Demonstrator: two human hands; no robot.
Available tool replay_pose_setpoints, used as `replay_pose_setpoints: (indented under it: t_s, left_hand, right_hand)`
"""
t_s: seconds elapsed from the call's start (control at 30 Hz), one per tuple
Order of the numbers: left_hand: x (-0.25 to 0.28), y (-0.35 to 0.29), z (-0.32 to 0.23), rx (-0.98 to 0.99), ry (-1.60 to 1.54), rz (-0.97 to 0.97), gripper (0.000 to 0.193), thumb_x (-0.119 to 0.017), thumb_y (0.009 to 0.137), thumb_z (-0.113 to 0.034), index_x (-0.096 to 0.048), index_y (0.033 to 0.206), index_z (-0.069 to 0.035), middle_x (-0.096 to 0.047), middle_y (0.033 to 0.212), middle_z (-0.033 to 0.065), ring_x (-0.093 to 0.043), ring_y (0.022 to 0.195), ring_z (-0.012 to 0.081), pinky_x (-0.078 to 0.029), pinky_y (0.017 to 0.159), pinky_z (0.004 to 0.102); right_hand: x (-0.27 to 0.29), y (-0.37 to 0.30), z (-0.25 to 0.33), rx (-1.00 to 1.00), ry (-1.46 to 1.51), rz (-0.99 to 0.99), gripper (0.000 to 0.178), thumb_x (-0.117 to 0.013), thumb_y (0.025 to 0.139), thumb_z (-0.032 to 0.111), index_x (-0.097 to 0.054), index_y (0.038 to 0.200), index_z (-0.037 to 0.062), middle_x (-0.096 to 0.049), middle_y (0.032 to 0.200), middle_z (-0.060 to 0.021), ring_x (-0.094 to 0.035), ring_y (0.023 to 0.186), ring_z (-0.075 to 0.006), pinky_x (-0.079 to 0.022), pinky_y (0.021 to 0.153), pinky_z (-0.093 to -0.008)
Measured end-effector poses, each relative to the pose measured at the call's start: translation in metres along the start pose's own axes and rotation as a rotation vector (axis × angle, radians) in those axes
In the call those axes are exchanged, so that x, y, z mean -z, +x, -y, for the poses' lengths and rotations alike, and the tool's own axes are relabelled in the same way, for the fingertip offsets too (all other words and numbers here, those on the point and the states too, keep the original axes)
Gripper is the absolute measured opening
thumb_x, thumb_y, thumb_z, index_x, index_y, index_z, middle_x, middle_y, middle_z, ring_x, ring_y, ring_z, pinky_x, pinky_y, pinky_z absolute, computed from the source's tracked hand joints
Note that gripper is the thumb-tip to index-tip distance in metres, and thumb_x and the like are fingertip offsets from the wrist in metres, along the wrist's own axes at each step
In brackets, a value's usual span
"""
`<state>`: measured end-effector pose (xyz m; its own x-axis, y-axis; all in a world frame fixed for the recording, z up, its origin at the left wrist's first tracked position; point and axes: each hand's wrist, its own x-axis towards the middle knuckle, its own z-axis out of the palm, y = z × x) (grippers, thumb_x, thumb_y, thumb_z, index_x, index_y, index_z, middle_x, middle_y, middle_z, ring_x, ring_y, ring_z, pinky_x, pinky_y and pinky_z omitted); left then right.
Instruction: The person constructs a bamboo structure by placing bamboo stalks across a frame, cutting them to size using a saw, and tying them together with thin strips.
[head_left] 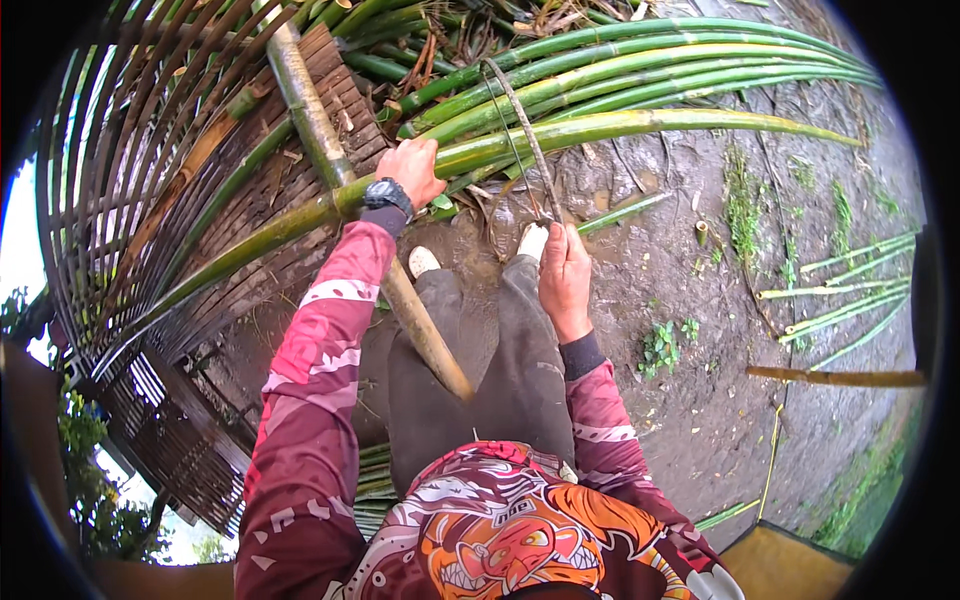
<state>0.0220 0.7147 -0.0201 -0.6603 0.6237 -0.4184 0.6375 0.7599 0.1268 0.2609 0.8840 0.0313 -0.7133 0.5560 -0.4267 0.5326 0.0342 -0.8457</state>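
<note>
My left hand, with a dark watch at its wrist, is closed over a long green-yellow bamboo pole. The pole runs from the slatted structure at left to the far right. It lies across a thicker, tilted bamboo pole, whose lower end reaches between my legs. In my right hand is the lower end of a bow saw with a bent brown frame and thin blade. The saw stands across the bamboo to the right of my left hand. Whether its blade cuts into the pole cannot be made out.
Several green bamboo poles lie at the back. Slatted bamboo panels rise at left. Cut bamboo pieces rest on the muddy ground at right, near a horizontal brown pole. My feet stand below the pole.
</note>
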Motion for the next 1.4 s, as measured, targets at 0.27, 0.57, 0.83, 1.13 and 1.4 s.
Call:
replay_pose_setpoints:
  t_s: [0.27,0.57,0.83,1.13,1.4]
  left_hand:
    - [0.012,0.014,-0.039,0.147,-0.001,0.168,0.05,-0.076,0.081,-0.039,-0.062,0.116,-0.007,-0.074,0.106,0.0182,-0.073,0.098,0.0372,-0.059,0.085,0.0483]
    - [0.015,0.028,-0.038,0.112,0.0,0.193,0.045,-0.074,0.081,-0.04,-0.064,0.111,-0.008,-0.075,0.102,0.0191,-0.073,0.096,0.0373,-0.059,0.085,0.0485]
    - [0.004,0.022,-0.013,0.138,-0.003,0.241,0.042,-0.072,0.08,-0.037,-0.065,0.109,-0.008,-0.076,0.102,0.0184,-0.074,0.095,0.0371,-0.059,0.084,0.0483]
    - [0.006,0.036,-0.032,0.092,-0.02,0.172,0.04,-0.073,0.08,-0.035,-0.065,0.108,-0.008,-0.076,0.098,0.0182,-0.074,0.092,0.0377,-0.059,0.083,0.0487]
    - [0.013,0.026,-0.016,0.138,-0.022,0.256,0.044,-0.072,0.079,-0.036,-0.066,0.113,-0.009,-0.076,0.1,0.0184,-0.073,0.094,0.0386,-0.059,0.084,0.0492]
  right_hand:
    - [0.027,-0.015,0.008,0.065,-0.057,0.02,0.034,-0.046,0.111,0.028,-0.055,0.092,0.0008,-0.05,0.072,-0.0154,-0.051,0.063,-0.0322,-0.04,0.057,-0.0426]
    - [0.012,0.043,0.006,0.536,-0.509,-0.001,0.014,-0.051,0.104,0.008,-0.057,0.105,-0.0038,-0.054,0.089,-0.018,-0.056,0.071,-0.0353,-0.049,0.064,-0.0439]
    - [0.032,-0.006,0.002,0.534,-0.496,0.065,0.022,-0.051,0.095,-0.006,-0.057,0.117,-0.0046,-0.055,0.087,-0.0165,-0.058,0.069,-0.0301,-0.046,0.054,-0.0391]
    - [-0.034,0.124,0.036,0.201,-0.367,0.118,0.022,-0.049,0.1,0.004,-0.058,0.118,-0.003,-0.064,0.103,-0.0248,-0.065,0.084,-0.0406,-0.052,0.067,-0.0476]
    - [0.073,-0.047,0.019,0.336,-0.542,0.207,0.036,-0.056,0.087,-0.007,-0.058,0.123,-0.0042,-0.058,0.09,-0.0198,-0.061,0.077,-0.0377,-0.051,0.063,-0.0447]
